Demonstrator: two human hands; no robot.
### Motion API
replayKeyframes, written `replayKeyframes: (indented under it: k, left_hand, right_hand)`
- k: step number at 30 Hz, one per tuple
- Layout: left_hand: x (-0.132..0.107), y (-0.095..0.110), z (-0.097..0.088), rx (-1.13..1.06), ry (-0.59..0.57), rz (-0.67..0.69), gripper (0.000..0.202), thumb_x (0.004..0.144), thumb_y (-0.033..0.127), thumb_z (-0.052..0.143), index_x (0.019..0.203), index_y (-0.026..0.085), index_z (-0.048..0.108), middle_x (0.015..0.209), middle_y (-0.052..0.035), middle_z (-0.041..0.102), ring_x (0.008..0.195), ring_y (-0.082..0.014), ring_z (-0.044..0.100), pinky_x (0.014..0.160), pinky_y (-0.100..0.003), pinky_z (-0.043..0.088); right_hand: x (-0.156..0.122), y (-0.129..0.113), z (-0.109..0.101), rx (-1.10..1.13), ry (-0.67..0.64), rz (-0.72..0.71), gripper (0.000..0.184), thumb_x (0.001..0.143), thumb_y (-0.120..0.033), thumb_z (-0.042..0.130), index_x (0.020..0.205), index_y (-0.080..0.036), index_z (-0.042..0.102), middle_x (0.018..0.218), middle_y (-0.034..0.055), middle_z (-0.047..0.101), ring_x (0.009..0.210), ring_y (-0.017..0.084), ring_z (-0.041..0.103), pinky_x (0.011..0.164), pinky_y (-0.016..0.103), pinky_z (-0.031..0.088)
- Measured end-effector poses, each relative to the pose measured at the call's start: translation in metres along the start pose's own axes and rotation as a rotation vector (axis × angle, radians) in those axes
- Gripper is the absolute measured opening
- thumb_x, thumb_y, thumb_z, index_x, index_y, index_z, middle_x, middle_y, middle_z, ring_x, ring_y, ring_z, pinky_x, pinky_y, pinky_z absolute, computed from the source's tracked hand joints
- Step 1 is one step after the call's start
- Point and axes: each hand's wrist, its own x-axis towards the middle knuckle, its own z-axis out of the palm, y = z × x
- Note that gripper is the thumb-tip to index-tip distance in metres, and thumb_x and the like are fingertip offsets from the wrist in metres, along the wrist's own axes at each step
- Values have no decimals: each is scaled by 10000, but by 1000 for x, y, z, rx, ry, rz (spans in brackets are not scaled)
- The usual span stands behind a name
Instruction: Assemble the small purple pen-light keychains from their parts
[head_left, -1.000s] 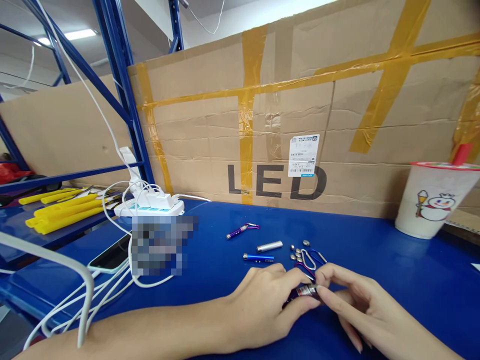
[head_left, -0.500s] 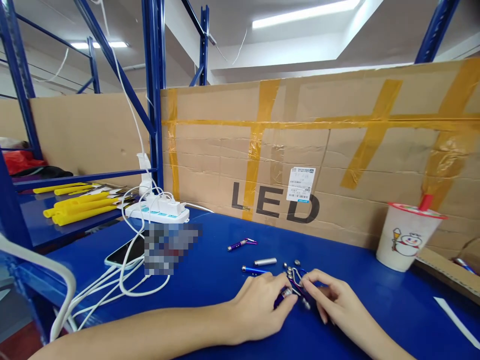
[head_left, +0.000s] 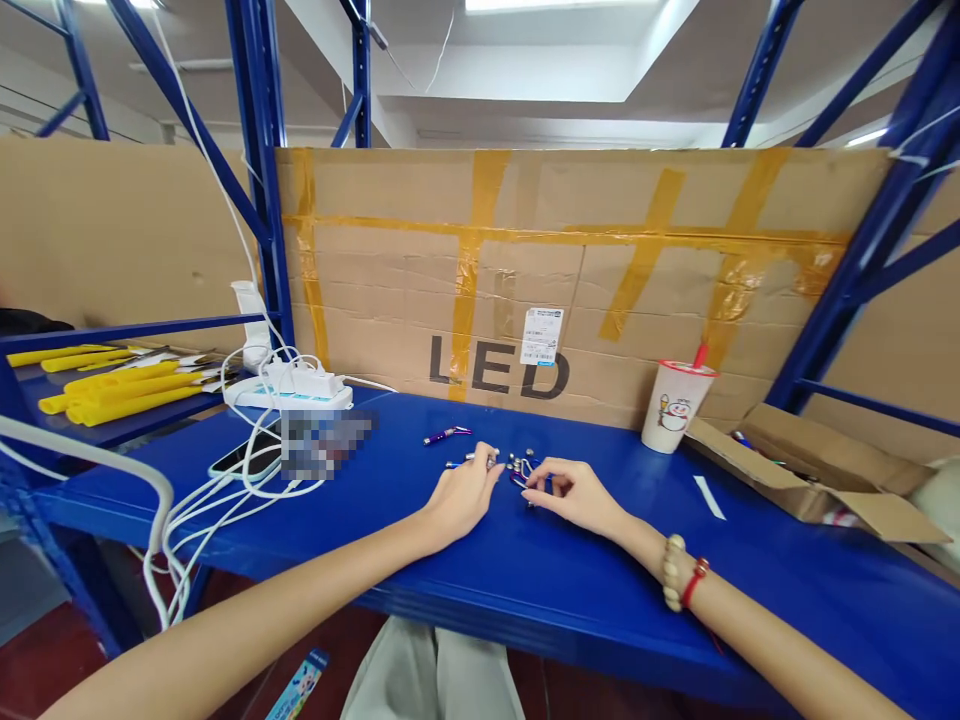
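My left hand [head_left: 459, 500] is on the blue tabletop [head_left: 420, 545], thumb and index finger closed, with a shiny silver end at their tips; the rest of that piece is hidden. Just left of those fingers pokes out the end of a blue metal tube [head_left: 451, 464]. My right hand [head_left: 576, 492] has its fingertips pinched at the edge of a small pile of metal parts [head_left: 517, 464], silver bits and a looped clip among them. What it pinches is too small to make out. Farther back lies a slim purple tube with a clip [head_left: 447, 435].
A paper cup with a red straw [head_left: 675, 408] stands at the back right, before an open carton [head_left: 780, 480] and a white strip [head_left: 709, 497]. Leftward are a power strip [head_left: 315, 392], white cables, a phone [head_left: 244, 458] and yellow-handled tools [head_left: 124, 390]. Cardboard [head_left: 375, 290] walls the back.
The view has pulled back and turned right, bringing the carton into sight. My left hand has shifted left, away from the pile. My right hand stays by the pile.
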Motion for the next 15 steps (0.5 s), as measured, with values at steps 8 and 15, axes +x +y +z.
replayKeyframes:
  k: [8, 15]
  left_hand:
    - [-2, 0, -1, -42, 54, -10, 153, 960, 292, 276, 1032, 172, 339, 957, -79, 583, 894, -228, 593, 753, -326, 428]
    - [4, 32, 4, -117, 174, -64, 248, 962, 359, 244, 1000, 148, 369, 1060, -86, 462, 1003, -199, 440, 927, -352, 341]
  right_hand:
    - [-1, 9, -6, -12, -17, -5, 441, 690, -507, 708, 888, -117, 656, 578, -18, 531, 450, 50, 392, 450, 162, 311]
    - [0, -4, -2, 178, -95, -2, 580, 662, -504, 699, 1037, -78, 580, 664, 9, 562, 401, 60, 444, 394, 171, 368]
